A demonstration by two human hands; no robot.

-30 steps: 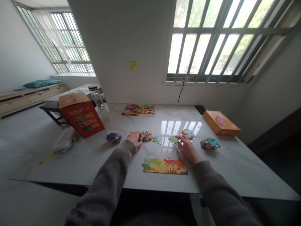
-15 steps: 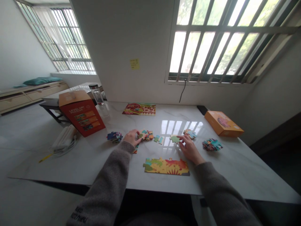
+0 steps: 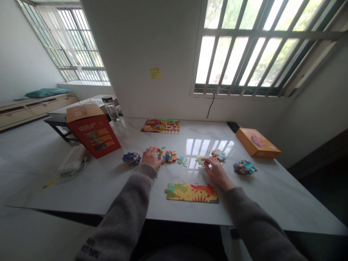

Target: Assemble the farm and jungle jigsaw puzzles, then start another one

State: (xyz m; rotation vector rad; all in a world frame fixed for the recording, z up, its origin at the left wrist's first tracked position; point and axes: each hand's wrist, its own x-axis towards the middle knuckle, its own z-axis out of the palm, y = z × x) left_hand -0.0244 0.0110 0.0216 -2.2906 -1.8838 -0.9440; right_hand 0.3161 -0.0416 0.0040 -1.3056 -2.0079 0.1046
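Note:
At the left end of a small heap of puzzle pieces [image 3: 170,156], my left hand [image 3: 151,158] curls its fingers around a green puzzle piece [image 3: 160,154]. My right hand [image 3: 214,169] pinches the edge of another green puzzle piece [image 3: 200,160] on the table. Between the hands lie a couple of green and blue pieces [image 3: 183,161]. Nearer to me is a joined puzzle strip [image 3: 191,192] with yellow ground, green shapes and a red animal.
Further piles are a purple one [image 3: 132,158], a pale one [image 3: 219,155] and a teal one [image 3: 245,167]. A farm picture [image 3: 160,126] lies by the wall. A red box [image 3: 95,132], glass bottle [image 3: 111,108], cabled power strip [image 3: 73,161] and orange box [image 3: 258,143] stand around.
My left hand has shifted slightly left, and its fingers have moved among the heap's pieces. My right hand has moved slightly left, its fingers closer on the green piece.

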